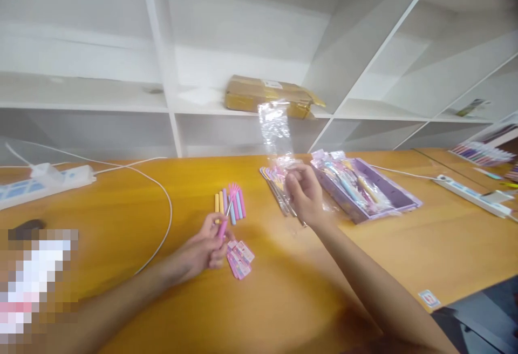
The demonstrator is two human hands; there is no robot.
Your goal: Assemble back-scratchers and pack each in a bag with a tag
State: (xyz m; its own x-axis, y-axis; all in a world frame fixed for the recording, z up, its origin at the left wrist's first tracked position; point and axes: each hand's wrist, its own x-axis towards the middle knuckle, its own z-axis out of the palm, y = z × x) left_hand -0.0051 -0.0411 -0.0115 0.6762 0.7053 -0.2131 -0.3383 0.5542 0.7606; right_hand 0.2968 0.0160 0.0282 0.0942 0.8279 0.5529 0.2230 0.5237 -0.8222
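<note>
My left hand (208, 249) is closed round the pink handle of a small back scratcher (223, 228). Its metal shaft points up and away to a pink claw-shaped head. With pinched fingers, my right hand (305, 195) holds up a clear plastic bag (277, 130), which looks flat. Several loose handles (238, 205) in yellow, purple, blue and pink lie side by side beyond my left hand. Just below that hand, pink printed cards (240, 260) rest on the table. Metal shafts with coloured heads (279, 192) lie beside my right hand, which partly hides them.
A purple box (399, 186) holding bagged items stands right of my right hand. Power strips (473, 195) and white cables lie at both sides of the wooden table (303, 300). Behind is a white shelf unit with a taped cardboard box (259, 95). Pens lie far right.
</note>
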